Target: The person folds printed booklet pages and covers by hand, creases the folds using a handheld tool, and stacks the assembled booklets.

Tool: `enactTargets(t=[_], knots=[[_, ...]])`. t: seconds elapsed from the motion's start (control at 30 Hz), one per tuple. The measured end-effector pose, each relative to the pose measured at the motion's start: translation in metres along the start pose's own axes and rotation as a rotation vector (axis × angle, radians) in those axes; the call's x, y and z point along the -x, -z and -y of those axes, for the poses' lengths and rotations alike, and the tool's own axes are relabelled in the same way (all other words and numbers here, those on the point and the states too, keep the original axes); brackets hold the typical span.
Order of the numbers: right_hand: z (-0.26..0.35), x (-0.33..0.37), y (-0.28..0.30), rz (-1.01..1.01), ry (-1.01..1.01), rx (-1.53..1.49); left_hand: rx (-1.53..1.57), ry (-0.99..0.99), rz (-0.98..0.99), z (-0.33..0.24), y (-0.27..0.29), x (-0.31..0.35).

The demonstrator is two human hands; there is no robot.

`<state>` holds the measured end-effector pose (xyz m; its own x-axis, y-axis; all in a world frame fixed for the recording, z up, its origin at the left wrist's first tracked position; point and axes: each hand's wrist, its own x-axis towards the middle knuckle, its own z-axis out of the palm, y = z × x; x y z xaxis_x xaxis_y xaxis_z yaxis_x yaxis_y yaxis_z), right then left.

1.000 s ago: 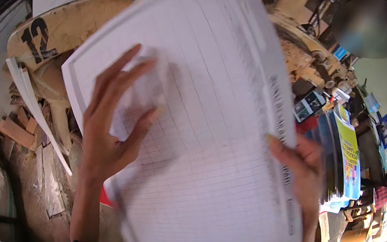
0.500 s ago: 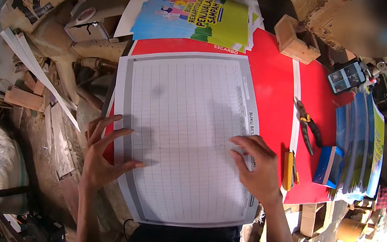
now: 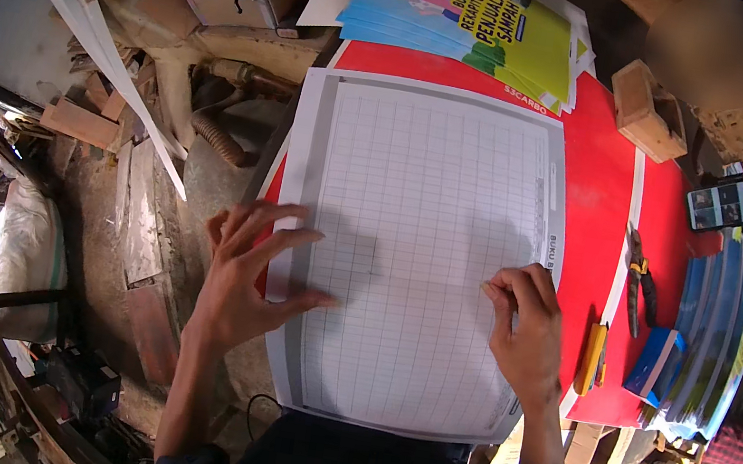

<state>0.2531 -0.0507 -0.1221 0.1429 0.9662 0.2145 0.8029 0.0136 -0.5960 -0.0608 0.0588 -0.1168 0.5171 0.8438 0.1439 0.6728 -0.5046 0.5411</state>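
Observation:
A large printed sheet [image 3: 404, 333] with a ruled grid and a grey border lies in front of me, partly on the red tabletop. Over its left edge, my left hand [image 3: 254, 282] is spread, thumb and fingers apart, with nothing between them. My right hand [image 3: 525, 327] is above the sheet's right side, thumb and fingertips pinched together. Whatever the pinch may hold is too small to see. Both hands cast shadows on the grid.
On the red tabletop [image 3: 595, 184] are pliers [image 3: 638, 281], a yellow cutter knife [image 3: 594, 357] and a blue box [image 3: 656, 364]. Booklets stand stacked [image 3: 707, 330] at the right; colourful printed covers [image 3: 461, 15] lie at the back. A wooden box [image 3: 649, 112] and a phone [image 3: 719, 205] are farther right.
The whole view has shifted, so the sheet and table appear farther right. My right thumb and fingertips have come together from apart. My left hand stays spread at the sheet's left edge.

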Motion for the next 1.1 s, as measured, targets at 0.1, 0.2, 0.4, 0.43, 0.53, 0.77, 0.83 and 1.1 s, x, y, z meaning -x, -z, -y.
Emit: enactTargets(t=[0.1, 0.2, 0.4, 0.43, 0.53, 0.77, 0.83, 1.1], knots=[[0.002, -0.001, 0.007, 0.062, -0.08, -0.046, 0.115, 0.016, 0.086, -0.017, -0.012, 0.0], [-0.012, 0.015, 0.04, -0.138, -0.283, -0.279, 0.264, 0.033, 0.033, -0.029, -0.037, 0.008], [-0.161, 0.131, 0.212, -0.603, -0.322, 0.27, 0.284, -0.09, -0.01, -0.036, -0.045, 0.01], [-0.182, 0.153, 0.23, -0.652, -0.392, 0.249, 0.284, -0.094, -0.005, -0.039, -0.046, 0.008], [-0.194, 0.166, 0.239, -0.572, -0.531, 0.523, 0.312, -0.023, -0.024, -0.041, -0.041, 0.005], [-0.186, 0.169, 0.226, -0.497, -0.622, 0.735, 0.429, 0.077, -0.001, -0.049, -0.04, -0.011], [-0.161, 0.154, 0.21, -0.637, -0.577, 0.643, 0.387, 0.05, -0.005, -0.047, -0.044, -0.012], [-0.029, 0.082, 0.102, -0.379, -0.348, 0.198, -0.137, 0.23, -0.508, 0.007, -0.003, 0.009]])
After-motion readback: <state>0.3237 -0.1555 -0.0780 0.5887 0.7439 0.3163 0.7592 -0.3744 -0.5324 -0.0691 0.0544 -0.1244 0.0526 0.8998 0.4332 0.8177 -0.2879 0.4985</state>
